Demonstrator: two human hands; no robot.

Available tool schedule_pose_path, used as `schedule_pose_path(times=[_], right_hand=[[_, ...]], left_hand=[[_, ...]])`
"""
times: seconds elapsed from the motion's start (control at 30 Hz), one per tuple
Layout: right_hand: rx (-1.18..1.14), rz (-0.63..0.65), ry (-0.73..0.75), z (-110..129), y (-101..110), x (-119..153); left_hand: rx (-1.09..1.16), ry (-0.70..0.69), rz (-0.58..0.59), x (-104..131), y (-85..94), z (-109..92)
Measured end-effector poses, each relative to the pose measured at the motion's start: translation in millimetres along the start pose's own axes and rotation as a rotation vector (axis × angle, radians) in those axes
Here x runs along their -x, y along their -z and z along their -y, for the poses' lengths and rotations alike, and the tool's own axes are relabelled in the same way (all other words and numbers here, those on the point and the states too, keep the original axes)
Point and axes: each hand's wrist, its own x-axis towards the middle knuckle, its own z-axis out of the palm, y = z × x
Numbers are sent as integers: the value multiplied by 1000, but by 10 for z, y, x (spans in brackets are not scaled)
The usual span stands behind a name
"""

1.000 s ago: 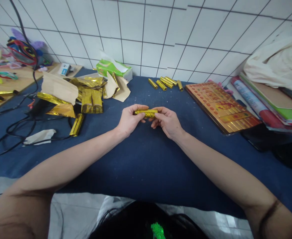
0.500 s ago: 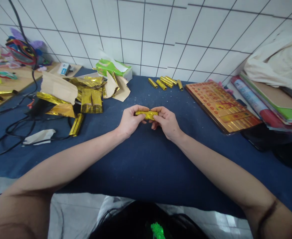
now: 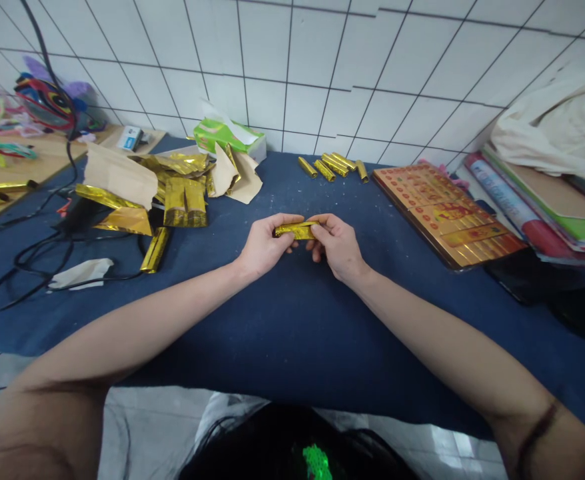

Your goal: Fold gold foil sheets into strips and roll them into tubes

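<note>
A small piece of shiny gold foil paper [image 3: 296, 231], partly rolled, is held level above the blue cloth [image 3: 292, 320]. My left hand [image 3: 266, 245] pinches its left end between thumb and fingers. At the right end my right hand [image 3: 339, 247] grips it the same way, thumb on the near side. Some fingertips are hidden behind the foil. Beyond my hands, near the wall, lie several finished-looking gold foil rolls [image 3: 334, 165].
Crumpled gold foil and backing paper [image 3: 185, 200] lie left, with a black cable [image 3: 17, 267] and a torn paper scrap [image 3: 81, 274]. A green tissue pack [image 3: 227, 137] sits by the tiled wall. Right are a stack of gold-orange printed sheets [image 3: 447, 213], folders [image 3: 567, 213] and a cloth bag [image 3: 557, 127].
The foil's upper edge has lifted near my right fingers, showing a loose flap. Both hands stay on it, with my right fingers slightly shifted.
</note>
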Motion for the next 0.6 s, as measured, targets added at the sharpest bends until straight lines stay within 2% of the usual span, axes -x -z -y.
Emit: schedule_pose_path(times=[0.17, 0.3, 0.43, 0.6], right_hand=[[-77, 73, 27, -5, 34, 0], [-150, 136, 20, -10, 52, -11], [-154, 141, 11, -4, 55, -14], [-143, 130, 4, 8, 53, -8]], left_hand=[[167, 125, -56, -19, -3, -17], [246, 166, -62, -29, 14, -36], [201, 134, -35, -33, 28, -32], [46, 21, -9, -35, 46, 1]])
